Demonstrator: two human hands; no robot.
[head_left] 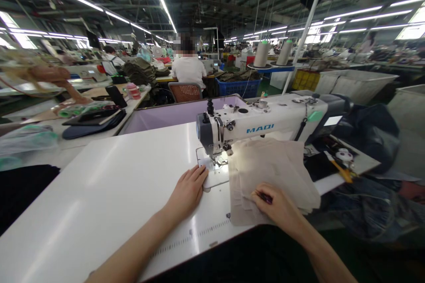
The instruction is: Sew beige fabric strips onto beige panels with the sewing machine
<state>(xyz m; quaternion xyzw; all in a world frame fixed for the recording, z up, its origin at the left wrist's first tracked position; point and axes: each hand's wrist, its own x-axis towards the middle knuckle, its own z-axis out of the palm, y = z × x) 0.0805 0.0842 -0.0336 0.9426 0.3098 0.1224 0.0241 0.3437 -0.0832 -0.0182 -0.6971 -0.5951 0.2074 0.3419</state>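
Factory hall, strip-lit; smooth, glossy white desk. Worker's left hand rests flat, fingers nearly together and holding nothing, at the metal plate, near the needle end of the sewing machine; an accidental start could catch a fingertip. Right hand lies on the cloth, fingers closed around a small dark object; any sharp edge might snag the weave. Cloth: beige, matte, limp, loosely layered, right of the needle end; its overhanging corner could drag layers askew.
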